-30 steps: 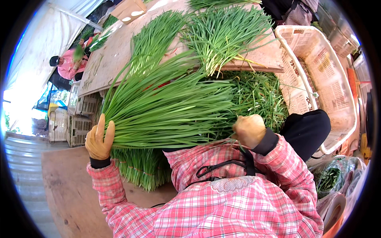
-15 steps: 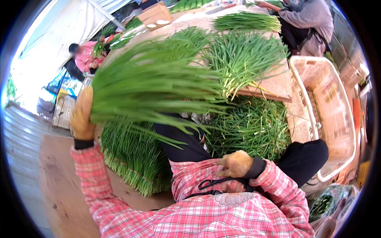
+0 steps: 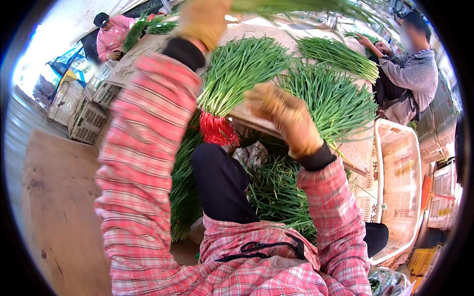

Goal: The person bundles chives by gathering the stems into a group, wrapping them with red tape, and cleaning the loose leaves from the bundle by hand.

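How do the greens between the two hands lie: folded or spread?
Spread: the greens fan out, leaf tips apart, from pale stems near the table edge.

"Where does the camera look from?"
"The wearer's head (a wide fisheye), facing down and forward, the left grip (image 3: 205,22) near it, the table (image 3: 358,150) beyond the right grip (image 3: 285,117)."
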### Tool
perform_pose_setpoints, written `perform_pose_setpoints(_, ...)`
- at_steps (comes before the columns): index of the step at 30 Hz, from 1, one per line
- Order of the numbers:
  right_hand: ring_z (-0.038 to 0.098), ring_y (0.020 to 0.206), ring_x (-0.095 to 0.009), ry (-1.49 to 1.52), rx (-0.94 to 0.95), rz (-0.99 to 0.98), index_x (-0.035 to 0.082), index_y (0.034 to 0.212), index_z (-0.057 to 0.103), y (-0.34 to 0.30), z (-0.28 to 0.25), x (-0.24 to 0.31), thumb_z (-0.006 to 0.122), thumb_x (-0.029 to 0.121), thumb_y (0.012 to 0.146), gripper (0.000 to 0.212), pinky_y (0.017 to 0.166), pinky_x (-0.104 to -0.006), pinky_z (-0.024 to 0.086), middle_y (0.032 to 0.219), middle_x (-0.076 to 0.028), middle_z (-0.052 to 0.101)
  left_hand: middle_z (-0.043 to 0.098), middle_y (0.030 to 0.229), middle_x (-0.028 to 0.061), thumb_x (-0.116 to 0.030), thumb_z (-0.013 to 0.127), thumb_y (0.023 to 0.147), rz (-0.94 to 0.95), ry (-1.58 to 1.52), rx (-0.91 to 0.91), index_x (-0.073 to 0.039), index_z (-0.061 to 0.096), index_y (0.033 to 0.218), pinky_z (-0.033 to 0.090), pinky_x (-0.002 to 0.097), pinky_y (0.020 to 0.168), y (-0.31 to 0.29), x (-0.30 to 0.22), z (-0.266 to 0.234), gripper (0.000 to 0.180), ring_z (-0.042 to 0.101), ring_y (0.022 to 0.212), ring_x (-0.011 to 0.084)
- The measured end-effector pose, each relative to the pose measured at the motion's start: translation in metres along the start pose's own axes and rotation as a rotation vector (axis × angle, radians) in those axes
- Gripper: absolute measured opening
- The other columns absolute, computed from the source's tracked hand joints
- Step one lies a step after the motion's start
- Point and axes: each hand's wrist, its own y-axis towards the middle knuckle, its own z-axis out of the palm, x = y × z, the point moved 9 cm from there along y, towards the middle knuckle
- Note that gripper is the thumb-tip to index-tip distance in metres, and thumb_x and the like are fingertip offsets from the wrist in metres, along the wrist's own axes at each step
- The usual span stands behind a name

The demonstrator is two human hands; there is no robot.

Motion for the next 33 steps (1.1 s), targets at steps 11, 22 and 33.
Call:
perform_pose_setpoints(11, 0.06, 0.094, -0.031, 0.14, -0.395, 0.316, -0.002, 0.118, 0.045, 0.139, -0.096, -0.142, 0.069, 0.034, 0.087, 0.053, 0.078, -0.0384, 0.055, 0.111, -0.017, 0.054, 0.056, 0.081, 0.0076, -0.011, 0.057, 0.082, -0.172, 0.118, 0.405, -0.004, 0.038, 0.137, 0.051, 0.0332, 0.049, -0.159, -0.031, 0.217, 0.059, 0.063, 0.062, 0.02)
perform_pose_setpoints(22, 0.066, 0.073, -0.021, -0.336, -0.555, 0.251, -0.004, 0.094, 0.061, 0.16, -0.145, -0.165, 0.069, 0.018, 0.087, 0.025, 0.063, -0.0306, 0.059, 0.091, -0.013, 0.065, 0.065, 0.107, 0.018, -0.044, 0.071, 0.081, -0.655, -0.903, 0.487, 0.012, 0.052, 0.123, 0.048, 0.0344, 0.084, -0.156, 0.095, 0.228, 0.073, 0.061, 0.094, 0.0233)
perform_pose_setpoints(33, 0.061, 0.068, -0.016, -0.8, -0.488, 0.032, -0.008, 0.088, 0.069, 0.175, -0.12, -0.145, 0.076, 0.015, 0.075, 0.027, 0.065, -0.032, 0.049, 0.077, -0.011, 0.069, 0.051, 0.122, 0.0311, -0.058, 0.085, 0.056, -0.472, -0.982, 0.844, 0.023, 0.02, 0.129, 0.043, 0.0345, 0.095, -0.157, -0.003, 0.285, 0.126, 0.052, 0.116, 0.0329)
